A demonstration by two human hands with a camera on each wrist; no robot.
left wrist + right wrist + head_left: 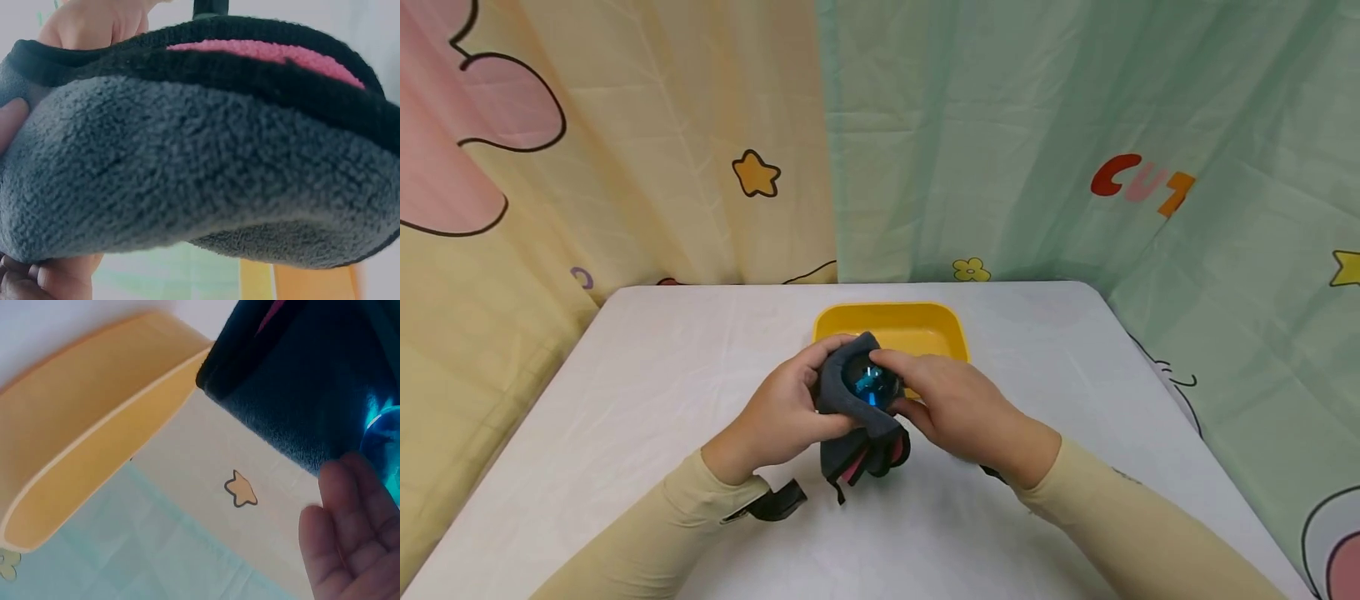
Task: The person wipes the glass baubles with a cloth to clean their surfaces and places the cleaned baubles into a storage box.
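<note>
A dark grey fleecy cloth (841,398) with black edging and a pink side is wrapped around a shiny blue, see-through round object (874,385) in the head view. My left hand (778,417) grips the cloth from the left, thumb in front. On the other side my right hand (966,408) pinches the blue object between thumb and fingers. Folds of the cloth (187,162) fill most of the left wrist view. Only part of the blue object (386,450) shows in the right wrist view, against the cloth. Its lower part is hidden inside the folds.
Just behind the hands, a yellow rectangular tray (887,312) stands on the white-covered table (715,325). A black strap (778,502) sticks out from the left wrist. Patterned curtains (1000,125) hang beyond the table's back and sides.
</note>
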